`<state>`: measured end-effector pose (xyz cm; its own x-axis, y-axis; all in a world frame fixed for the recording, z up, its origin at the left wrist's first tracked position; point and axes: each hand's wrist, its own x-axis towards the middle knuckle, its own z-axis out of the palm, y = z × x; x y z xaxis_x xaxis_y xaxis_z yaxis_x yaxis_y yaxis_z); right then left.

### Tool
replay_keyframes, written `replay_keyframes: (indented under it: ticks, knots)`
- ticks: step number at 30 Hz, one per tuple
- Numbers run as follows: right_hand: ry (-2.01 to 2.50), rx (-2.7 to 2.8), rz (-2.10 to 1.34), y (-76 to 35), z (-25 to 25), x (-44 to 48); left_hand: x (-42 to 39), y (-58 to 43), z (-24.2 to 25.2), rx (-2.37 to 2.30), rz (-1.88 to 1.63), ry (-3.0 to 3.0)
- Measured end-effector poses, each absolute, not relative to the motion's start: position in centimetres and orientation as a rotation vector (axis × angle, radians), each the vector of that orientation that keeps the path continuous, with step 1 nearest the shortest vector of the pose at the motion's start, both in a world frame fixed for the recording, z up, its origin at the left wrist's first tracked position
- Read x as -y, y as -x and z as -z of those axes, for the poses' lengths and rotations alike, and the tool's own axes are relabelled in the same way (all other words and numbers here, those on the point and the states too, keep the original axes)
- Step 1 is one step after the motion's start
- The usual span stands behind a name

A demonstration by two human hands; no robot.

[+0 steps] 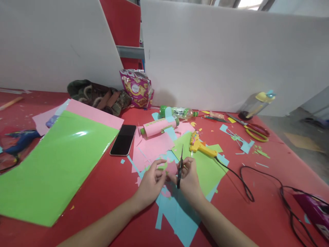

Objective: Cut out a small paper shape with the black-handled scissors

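Between my hands is a small piece of pink paper [171,167]. My left hand [153,180] pinches its left side between thumb and fingers. In my right hand [189,178] is a pair of scissors [180,169] with dark handles, its blades pointing away from me. My right fingertips also reach the right edge of the pink piece. Beneath both hands lie blue paper sheets [183,219], pink paper [151,149] and green paper [209,173], with cut scraps among them.
A yellow glue gun [204,148] with a black cord [241,180] rests right of my hands. Behind are a pink-wrapped bottle [160,127] and a green-labelled bottle [177,112]. A phone [123,140] and packed green sheets [64,161] lie left; red-handled scissors [257,132] lie right.
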<state>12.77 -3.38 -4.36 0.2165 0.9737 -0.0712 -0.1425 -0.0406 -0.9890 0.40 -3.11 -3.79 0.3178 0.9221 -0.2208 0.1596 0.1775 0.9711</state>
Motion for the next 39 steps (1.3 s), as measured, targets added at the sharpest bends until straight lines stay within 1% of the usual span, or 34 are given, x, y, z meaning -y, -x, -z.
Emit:
replay_keyframes:
  ticks: [5,10,18,28,33,37,39]
  knots:
    - [1.212,0.910,-1.199,-12.5,4.1,3.8,3.3,-0.4,3.9,-1.071,-0.716,-1.320]
    - [1.194,0.861,-1.253,-12.6,4.2,3.7,3.4,-0.5,3.8,-1.105,-0.713,-1.327]
    - [1.148,0.764,-1.328,-12.8,3.5,3.4,3.0,-0.5,4.0,-1.015,-0.724,-1.171]
    - [1.126,0.769,-1.369,-12.8,3.0,3.7,2.6,-0.3,3.6,-1.060,-0.777,-1.106]
    - [1.051,0.783,-1.450,-12.9,3.7,3.7,1.4,0.0,2.4,-1.124,-0.906,-1.063]
    - [0.962,0.878,-1.568,-13.0,4.3,4.2,0.0,0.1,0.7,-1.173,-0.942,-1.018]
    - [0.951,0.957,-1.548,-13.1,4.3,4.3,-0.7,-0.2,-0.1,-1.147,-0.996,-1.032]
